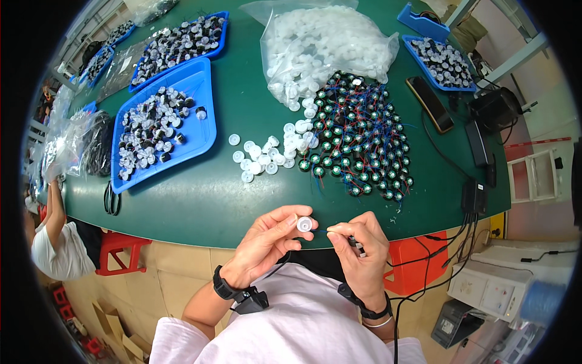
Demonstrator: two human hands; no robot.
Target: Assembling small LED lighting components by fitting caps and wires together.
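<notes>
My left hand (267, 239) pinches a small white round plastic cap (304, 224) between thumb and fingers, just over the near edge of the green table (242, 200). My right hand (361, 246) sits close beside it, holding a small dark wired part (356, 244) with thin blue wire pointing toward the cap. Loose white caps (267, 155) lie scattered on the table ahead. To their right is a heap of small round green-faced parts (357, 139) with red and blue wires.
A clear bag of white caps (321, 48) lies at the back. A blue tray (203, 130) of assembled pieces sits left, with more blue trays (182, 39) behind and one (442, 60) at the right. Scissors (112, 200), a phone (430, 103), black cables (473, 200), another person (57, 242) at left.
</notes>
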